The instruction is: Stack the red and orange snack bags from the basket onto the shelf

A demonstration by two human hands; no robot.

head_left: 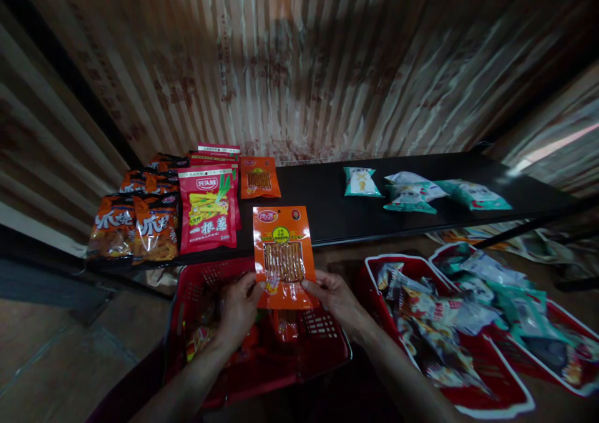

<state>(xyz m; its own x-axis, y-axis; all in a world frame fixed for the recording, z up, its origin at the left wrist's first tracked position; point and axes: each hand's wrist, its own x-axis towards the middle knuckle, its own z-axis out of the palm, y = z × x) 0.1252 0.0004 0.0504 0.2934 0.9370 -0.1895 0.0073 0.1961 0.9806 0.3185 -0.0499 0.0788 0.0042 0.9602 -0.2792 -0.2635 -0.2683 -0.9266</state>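
Note:
An orange snack packet (283, 257) with a clear window showing brown sticks is held upright between both hands, above a red basket (290, 379). My left hand (241, 304) pinches its lower left edge. On the lower right edge, my right hand (337, 298) is closed with the thumb on the front. Behind it, on the black shelf (309, 189), a similar orange packet (260, 177) leans beside red-pink packets (209, 208). More packets lie inside the basket, partly hidden by my hands and the held packet.
Orange and black packets (156, 226) stand at the shelf's left end. Teal and white packets (362, 181) lie along its right part. Two red baskets with white rims, one nearer (505, 404) and one farther right (575, 323), hold several packets on the floor. Corrugated sheeting rises behind.

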